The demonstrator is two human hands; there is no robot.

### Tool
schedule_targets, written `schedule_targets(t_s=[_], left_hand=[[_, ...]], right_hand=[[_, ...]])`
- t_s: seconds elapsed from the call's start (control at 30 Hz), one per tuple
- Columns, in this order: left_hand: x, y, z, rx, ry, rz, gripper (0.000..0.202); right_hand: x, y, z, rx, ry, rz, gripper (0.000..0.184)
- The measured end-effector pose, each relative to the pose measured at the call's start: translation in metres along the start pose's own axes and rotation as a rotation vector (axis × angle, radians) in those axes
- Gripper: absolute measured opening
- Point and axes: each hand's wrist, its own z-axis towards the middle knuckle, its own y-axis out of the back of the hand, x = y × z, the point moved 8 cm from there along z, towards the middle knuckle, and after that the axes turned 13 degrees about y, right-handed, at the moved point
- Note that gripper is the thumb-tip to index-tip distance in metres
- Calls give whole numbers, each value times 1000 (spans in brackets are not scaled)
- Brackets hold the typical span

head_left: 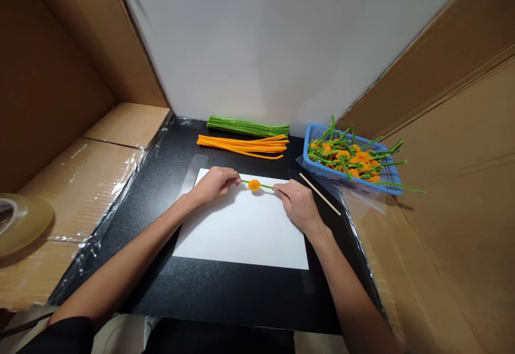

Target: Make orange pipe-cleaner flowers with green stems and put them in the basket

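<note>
The left hand (pixel 215 185) and right hand (pixel 300 204) pinch opposite ends of a green pipe-cleaner stem (pixel 265 186), keeping its orange flower (pixel 254 185) steady over white paper (pixel 241 236).

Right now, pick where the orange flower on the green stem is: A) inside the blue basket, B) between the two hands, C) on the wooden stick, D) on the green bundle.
B: the orange flower sits on its green stem between the left hand and the right hand, over the white paper.
</note>
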Motion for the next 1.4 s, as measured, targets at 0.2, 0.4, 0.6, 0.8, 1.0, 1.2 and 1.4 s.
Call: schedule_targets(t_s=[0.2,0.4,0.6,0.8,1.0,1.2,1.4], left_hand=[[-3,-2,0,14,-1,5,26],[-5,-5,-2,55,-45,82,26],[-23,-4,-11,-90,-207,299,27],[-25,13,-21,-529,-76,195,23],[-66,-8,-37,-537,-342,318,19],[-78,-23,-41,-472,-488,551,16],[-76,-32,-41,-377,-539,623,19]], right_hand=[[1,-1,-1,11,-11,31,24],[-4,-1,-3,19,-19,42,23],[1,16,-3,-109,-47,-61,18],[13,15,-7,-407,-295,208,21],[22,-52,-3,-403,-684,1248,44],[16,-40,-6,-421,-617,961,35],[13,-45,-11,-257,-585,648,36]])
